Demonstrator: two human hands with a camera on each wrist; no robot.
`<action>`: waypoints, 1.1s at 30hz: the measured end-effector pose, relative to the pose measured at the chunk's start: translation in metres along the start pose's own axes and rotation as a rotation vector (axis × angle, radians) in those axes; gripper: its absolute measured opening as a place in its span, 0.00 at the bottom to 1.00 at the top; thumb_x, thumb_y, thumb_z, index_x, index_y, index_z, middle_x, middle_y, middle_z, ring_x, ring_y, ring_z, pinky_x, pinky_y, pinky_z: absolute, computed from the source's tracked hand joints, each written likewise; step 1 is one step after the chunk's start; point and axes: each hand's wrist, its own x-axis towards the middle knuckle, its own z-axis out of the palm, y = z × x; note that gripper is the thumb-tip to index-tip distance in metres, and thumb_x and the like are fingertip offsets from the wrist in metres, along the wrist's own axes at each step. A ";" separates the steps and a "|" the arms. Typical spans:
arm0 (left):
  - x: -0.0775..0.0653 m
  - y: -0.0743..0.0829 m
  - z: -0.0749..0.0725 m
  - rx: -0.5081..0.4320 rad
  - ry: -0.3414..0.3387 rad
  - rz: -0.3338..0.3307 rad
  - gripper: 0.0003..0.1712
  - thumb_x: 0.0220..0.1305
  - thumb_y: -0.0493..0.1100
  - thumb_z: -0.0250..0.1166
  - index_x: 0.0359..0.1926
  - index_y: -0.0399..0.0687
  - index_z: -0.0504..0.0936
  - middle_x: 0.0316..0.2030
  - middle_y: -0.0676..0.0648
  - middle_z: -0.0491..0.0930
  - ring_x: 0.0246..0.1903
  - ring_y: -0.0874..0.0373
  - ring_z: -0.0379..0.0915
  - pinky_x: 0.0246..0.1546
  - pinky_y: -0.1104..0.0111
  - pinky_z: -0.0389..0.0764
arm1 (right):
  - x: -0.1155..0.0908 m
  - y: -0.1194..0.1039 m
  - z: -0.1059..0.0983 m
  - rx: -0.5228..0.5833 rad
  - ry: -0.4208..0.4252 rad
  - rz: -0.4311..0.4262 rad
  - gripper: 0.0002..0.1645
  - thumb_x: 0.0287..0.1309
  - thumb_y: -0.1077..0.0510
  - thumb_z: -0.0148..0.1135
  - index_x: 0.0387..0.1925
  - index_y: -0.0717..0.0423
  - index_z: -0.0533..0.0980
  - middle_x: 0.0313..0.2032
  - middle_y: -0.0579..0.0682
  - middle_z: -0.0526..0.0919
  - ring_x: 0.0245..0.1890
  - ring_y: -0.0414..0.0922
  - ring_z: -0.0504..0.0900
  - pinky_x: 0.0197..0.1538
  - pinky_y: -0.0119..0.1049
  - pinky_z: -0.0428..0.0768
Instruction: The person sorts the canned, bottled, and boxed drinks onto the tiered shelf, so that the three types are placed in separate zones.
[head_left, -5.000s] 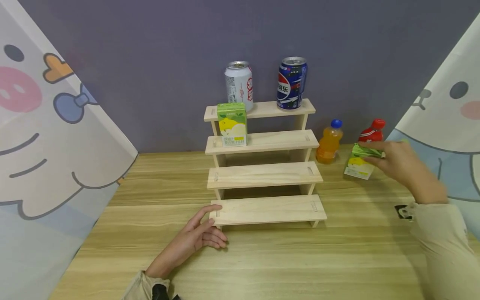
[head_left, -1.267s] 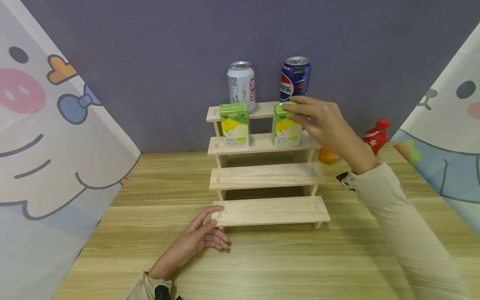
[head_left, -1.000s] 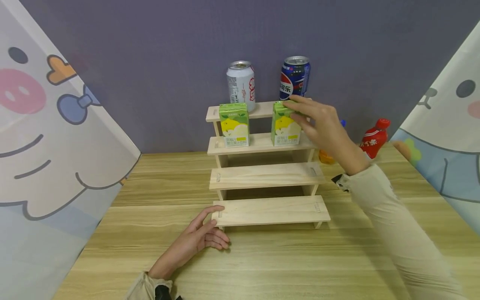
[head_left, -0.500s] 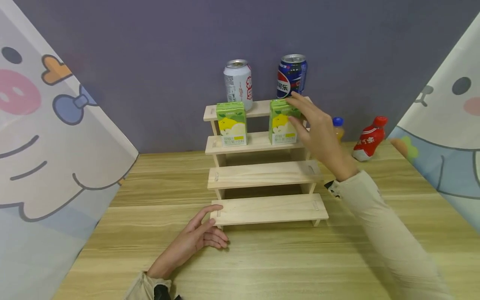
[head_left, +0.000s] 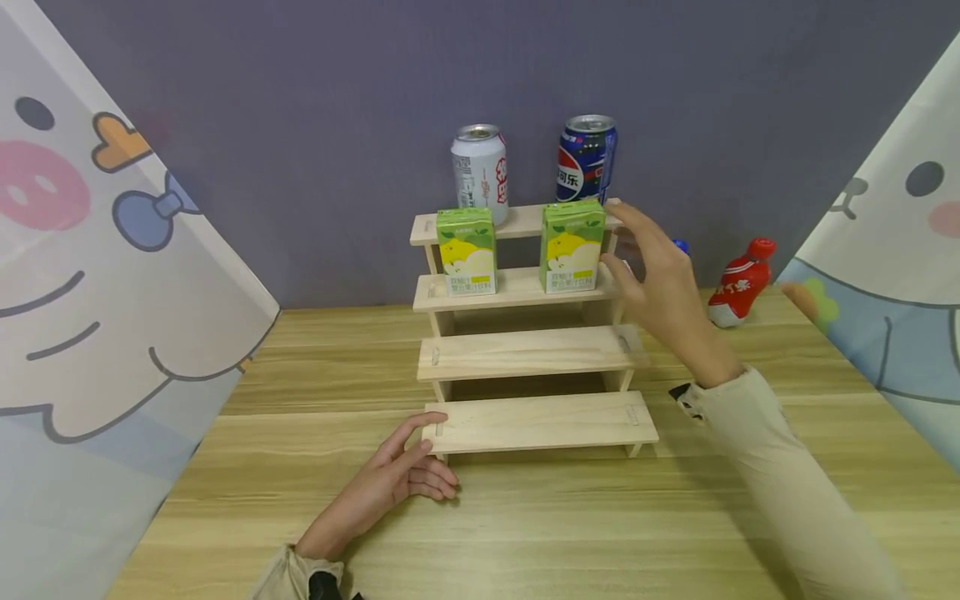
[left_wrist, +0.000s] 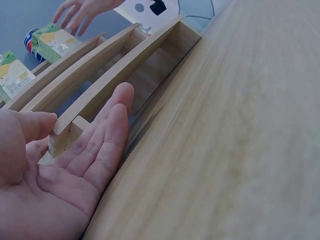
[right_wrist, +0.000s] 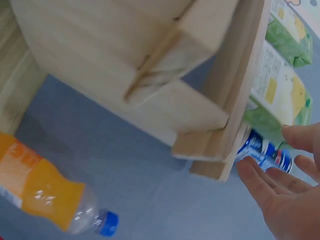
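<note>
Two green-and-yellow juice boxes stand upright on the second step from the top of a wooden step stand point(head_left: 536, 422). My right hand point(head_left: 663, 287) is just right of the right-hand juice box point(head_left: 573, 247), fingers spread and holding nothing. In the right wrist view its thumb tip is close by the juice box point(right_wrist: 280, 95). The left juice box point(head_left: 467, 252) stands in front of a white cola can point(head_left: 480, 179). My left hand point(head_left: 390, 479) grips the left end of the lowest step between index finger and thumb; its other fingers lie below the step.
A blue Pepsi can point(head_left: 588, 158) stands on the top step behind the right juice box. On the table, right of the stand, are a red bottle point(head_left: 740, 283) and an orange drink bottle point(right_wrist: 45, 185), mostly hidden behind my right hand in the head view.
My right hand brought the second juice box from the table onto the second-highest step, shifted it slightly left, then let go and drew off to the right. The left hand has stayed put.
</note>
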 end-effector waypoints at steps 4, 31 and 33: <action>0.000 0.000 0.001 0.002 0.004 -0.010 0.27 0.83 0.44 0.38 0.77 0.51 0.49 0.44 0.27 0.82 0.43 0.40 0.84 0.46 0.56 0.85 | -0.009 0.011 -0.005 -0.024 0.035 0.044 0.33 0.63 0.68 0.65 0.68 0.54 0.69 0.64 0.55 0.76 0.52 0.57 0.81 0.56 0.44 0.81; 0.002 0.001 0.001 -0.002 0.007 0.004 0.26 0.83 0.43 0.38 0.77 0.49 0.49 0.43 0.28 0.83 0.42 0.41 0.84 0.46 0.54 0.85 | -0.028 0.093 -0.011 -0.160 0.056 0.189 0.26 0.59 0.70 0.66 0.59 0.69 0.73 0.64 0.68 0.70 0.63 0.69 0.67 0.68 0.60 0.63; 0.002 0.001 0.000 0.004 0.009 -0.008 0.27 0.83 0.44 0.39 0.77 0.51 0.49 0.43 0.29 0.83 0.43 0.41 0.84 0.46 0.55 0.85 | -0.030 0.096 -0.012 -0.166 0.041 0.219 0.27 0.59 0.69 0.66 0.60 0.69 0.72 0.65 0.69 0.69 0.63 0.70 0.66 0.68 0.62 0.63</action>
